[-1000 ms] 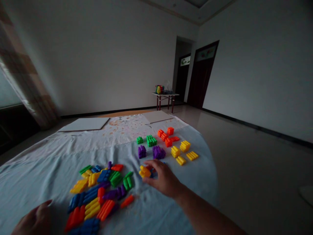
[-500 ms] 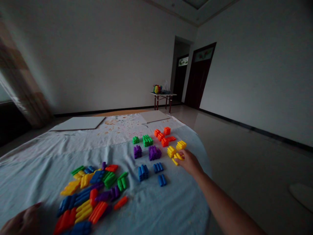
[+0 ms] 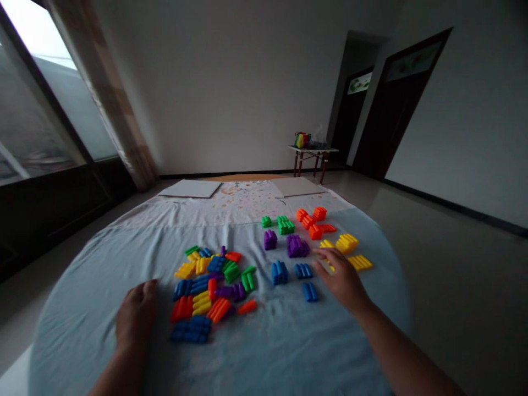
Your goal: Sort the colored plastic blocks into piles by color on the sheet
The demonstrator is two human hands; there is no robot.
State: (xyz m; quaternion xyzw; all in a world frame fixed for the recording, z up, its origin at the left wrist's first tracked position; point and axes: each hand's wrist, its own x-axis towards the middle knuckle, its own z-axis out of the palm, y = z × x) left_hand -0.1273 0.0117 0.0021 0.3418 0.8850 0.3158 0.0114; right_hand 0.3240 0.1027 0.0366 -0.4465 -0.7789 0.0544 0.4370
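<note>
Yellow blocks (image 3: 347,242): ribbed plastic pieces in small groups at 3 o'clock from the middle of the pale blue cloth (image 3: 91,324), lying just under the right hand.

Right hand (image 3: 340,280): held over the yellow group, its fingers (image 3: 325,255) spread wide and touching or nearly touching a piece; no pinch shows.

Left hand (image 3: 136,316): resting on the cloth at 7 o'clock, just beside the mixed heap; the back of the hand hides its fingers, so I can't tell how they stand.

Sorted groups: blue blocks (image 3: 279,273), purple blocks (image 3: 295,246), green blocks (image 3: 285,225) and orange blocks (image 3: 315,231) sit at 1 to 3 o'clock, with gaps keeping each colour apart.

Mixed heap (image 3: 208,291): all colours jumbled together at 8 o'clock.

Room: two white boards (image 3: 190,188) lie at 12 o'clock; a small bench (image 3: 312,149) stands beyond, near dark doors (image 3: 390,115).
</note>
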